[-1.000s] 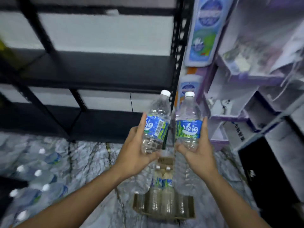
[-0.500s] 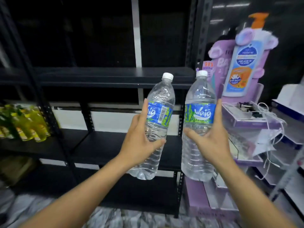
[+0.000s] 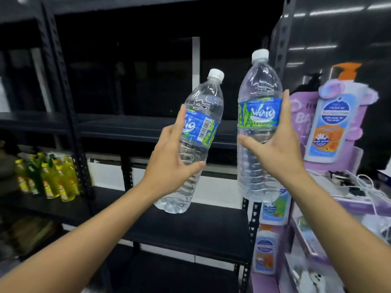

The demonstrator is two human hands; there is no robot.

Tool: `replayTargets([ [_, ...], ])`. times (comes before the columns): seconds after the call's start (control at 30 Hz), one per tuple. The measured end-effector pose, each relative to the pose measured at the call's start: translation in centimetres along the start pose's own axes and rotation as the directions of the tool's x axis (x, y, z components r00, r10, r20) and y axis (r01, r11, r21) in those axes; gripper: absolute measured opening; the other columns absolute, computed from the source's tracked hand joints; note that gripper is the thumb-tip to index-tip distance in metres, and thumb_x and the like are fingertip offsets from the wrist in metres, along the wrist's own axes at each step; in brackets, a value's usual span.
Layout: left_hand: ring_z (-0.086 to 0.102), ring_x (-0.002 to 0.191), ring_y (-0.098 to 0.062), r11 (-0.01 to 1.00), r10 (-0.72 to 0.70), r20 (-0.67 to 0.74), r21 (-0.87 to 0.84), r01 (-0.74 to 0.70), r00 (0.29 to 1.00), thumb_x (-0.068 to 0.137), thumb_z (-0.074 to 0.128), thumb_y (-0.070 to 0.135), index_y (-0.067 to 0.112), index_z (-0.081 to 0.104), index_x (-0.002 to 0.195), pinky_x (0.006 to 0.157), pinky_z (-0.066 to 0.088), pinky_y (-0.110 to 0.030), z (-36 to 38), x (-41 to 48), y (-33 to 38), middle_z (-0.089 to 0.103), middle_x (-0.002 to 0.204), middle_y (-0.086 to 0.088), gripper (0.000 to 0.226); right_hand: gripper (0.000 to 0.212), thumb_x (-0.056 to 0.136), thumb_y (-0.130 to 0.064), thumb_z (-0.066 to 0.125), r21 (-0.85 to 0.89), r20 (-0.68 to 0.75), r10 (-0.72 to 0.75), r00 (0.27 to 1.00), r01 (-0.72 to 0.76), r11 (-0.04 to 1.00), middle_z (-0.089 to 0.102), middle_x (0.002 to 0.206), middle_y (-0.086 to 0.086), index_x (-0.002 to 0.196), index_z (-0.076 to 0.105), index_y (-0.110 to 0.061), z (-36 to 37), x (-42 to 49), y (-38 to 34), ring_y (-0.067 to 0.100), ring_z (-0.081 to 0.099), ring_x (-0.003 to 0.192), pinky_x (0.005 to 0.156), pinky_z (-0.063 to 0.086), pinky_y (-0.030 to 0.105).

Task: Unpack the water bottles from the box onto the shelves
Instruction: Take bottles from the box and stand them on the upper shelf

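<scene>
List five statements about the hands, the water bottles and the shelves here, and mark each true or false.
1. The left hand grips the left bottle and the right hand grips the right bottle. True.
2. Both bottles have white caps on. True.
3. The left bottle is upright. False: it tilts, cap toward the right.
4. Both bottles stand on the black shelf. False: both are held in the air in front of it.
5. The yellow bottles sit at the right. False: they sit on a shelf at the left.
</scene>
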State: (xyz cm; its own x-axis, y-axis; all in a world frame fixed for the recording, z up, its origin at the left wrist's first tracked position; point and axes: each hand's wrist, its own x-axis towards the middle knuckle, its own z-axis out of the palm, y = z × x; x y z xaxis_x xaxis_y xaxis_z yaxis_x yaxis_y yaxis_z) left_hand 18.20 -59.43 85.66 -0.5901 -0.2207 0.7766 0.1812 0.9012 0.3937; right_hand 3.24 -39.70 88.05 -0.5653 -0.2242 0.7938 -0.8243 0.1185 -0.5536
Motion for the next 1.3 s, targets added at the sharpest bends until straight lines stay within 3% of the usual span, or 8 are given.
replayTargets([
  [0.2, 0.053, 0.123, -0.005, 0.990, -0.033, -0.075, -0.136, 0.022, 0.997, 0.071, 0.091, 0.027, 0.043, -0.002, 0.161, 0.110, 0.042, -0.025, 0.5, 6.2, -4.1, 0.050, 0.133, 0.003, 0.131, 0.126, 0.073, -0.038, 0.086, -0.082, -0.056, -0.050, 0.997, 0.046, 0.996, 0.054, 0.141, 0.001, 0.161, -0.005, -0.043, 2.7, 4.3, 0.7, 0.019, 0.060, 0.123, 0.108, 0.047, 0.041],
  [0.4, 0.054, 0.127, -0.011, 0.968, 0.022, -0.124, -0.247, -0.053, 0.992, 0.071, 0.090, 0.032, 0.045, -0.004, 0.160, 0.112, 0.046, -0.044, 0.9, 14.5, -11.3, 0.046, 0.141, 0.004, 0.131, 0.126, 0.073, -0.040, 0.084, -0.161, -0.175, -0.070, 0.982, 0.042, 0.986, 0.056, 0.138, 0.006, 0.163, -0.003, -0.037, 8.2, 9.2, 2.4, 0.023, 0.060, 0.120, 0.101, 0.044, 0.033],
  [0.67, 0.058, 0.113, -0.003, 0.944, 0.052, -0.193, -0.311, -0.111, 0.980, 0.072, 0.093, 0.028, 0.042, -0.002, 0.161, 0.104, 0.049, -0.026, 3.0, 24.0, -21.6, 0.044, 0.137, 0.003, 0.131, 0.125, 0.076, -0.030, 0.086, -0.276, -0.291, -0.061, 0.955, -0.023, 0.961, 0.054, 0.142, 0.006, 0.164, -0.003, -0.033, 15.5, 14.3, 5.2, 0.012, 0.058, 0.113, 0.087, 0.038, 0.013],
  [0.8, 0.042, 0.112, 0.019, 0.914, 0.022, -0.168, -0.395, -0.088, 0.985, 0.072, 0.092, 0.026, 0.042, -0.003, 0.161, 0.108, 0.039, -0.023, 4.6, 26.5, -26.3, 0.040, 0.137, 0.010, 0.131, 0.125, 0.077, -0.030, 0.086, -0.321, -0.351, -0.039, 0.936, -0.081, 0.944, 0.050, 0.143, 0.004, 0.164, -0.004, -0.032, 18.2, 16.1, 6.0, 0.004, 0.048, 0.110, 0.089, 0.035, 0.016],
  [0.9, 0.048, 0.121, 0.005, 0.897, 0.011, -0.150, -0.435, -0.076, 0.989, 0.072, 0.092, 0.026, 0.044, -0.005, 0.160, 0.114, 0.040, -0.033, 5.5, 28.0, -29.0, 0.039, 0.140, 0.009, 0.132, 0.127, 0.075, -0.031, 0.086, -0.351, -0.383, -0.016, 0.924, -0.129, 0.927, 0.050, 0.144, 0.003, 0.164, -0.005, -0.035, 19.9, 17.6, 6.3, 0.009, 0.052, 0.113, 0.093, 0.037, 0.024],
  [1.07, 0.040, 0.120, 0.002, 0.910, 0.063, -0.113, -0.401, -0.103, 0.992, 0.075, 0.090, 0.031, 0.035, -0.010, 0.162, 0.093, 0.025, 0.000, 6.5, 29.7, -31.6, 0.036, 0.148, -0.004, 0.132, 0.135, 0.060, -0.044, 0.083, -0.355, -0.393, 0.032, 0.919, -0.184, 0.916, 0.059, 0.136, 0.002, 0.157, -0.010, -0.048, 21.7, 19.9, 6.5, 0.022, 0.063, 0.117, 0.100, 0.050, 0.040],
  [1.17, 0.038, 0.123, 0.000, 0.917, 0.076, -0.091, -0.385, -0.105, 0.993, 0.074, 0.090, 0.037, 0.034, -0.014, 0.161, 0.099, 0.031, -0.015, 6.9, 30.4, -32.3, 0.034, 0.151, -0.005, 0.135, 0.135, 0.061, -0.042, 0.084, -0.372, -0.406, 0.022, 0.914, -0.187, 0.909, 0.058, 0.134, 0.001, 0.157, -0.010, -0.049, 22.5, 20.6, 6.1, 0.019, 0.062, 0.115, 0.099, 0.051, 0.039],
  [1.3, 0.039, 0.127, -0.002, 0.922, 0.066, -0.086, -0.375, -0.094, 0.994, 0.075, 0.088, 0.045, 0.036, -0.015, 0.160, 0.098, 0.035, -0.024, 7.3, 30.3, -32.6, 0.032, 0.155, -0.002, 0.134, 0.127, 0.076, -0.030, 0.086, -0.435, -0.431, -0.025, 0.902, -0.184, 0.882, 0.045, 0.131, 0.004, 0.163, -0.006, -0.036, 24.4, 20.7, 6.0, 0.004, 0.050, 0.090, 0.074, 0.036, 0.013],
])
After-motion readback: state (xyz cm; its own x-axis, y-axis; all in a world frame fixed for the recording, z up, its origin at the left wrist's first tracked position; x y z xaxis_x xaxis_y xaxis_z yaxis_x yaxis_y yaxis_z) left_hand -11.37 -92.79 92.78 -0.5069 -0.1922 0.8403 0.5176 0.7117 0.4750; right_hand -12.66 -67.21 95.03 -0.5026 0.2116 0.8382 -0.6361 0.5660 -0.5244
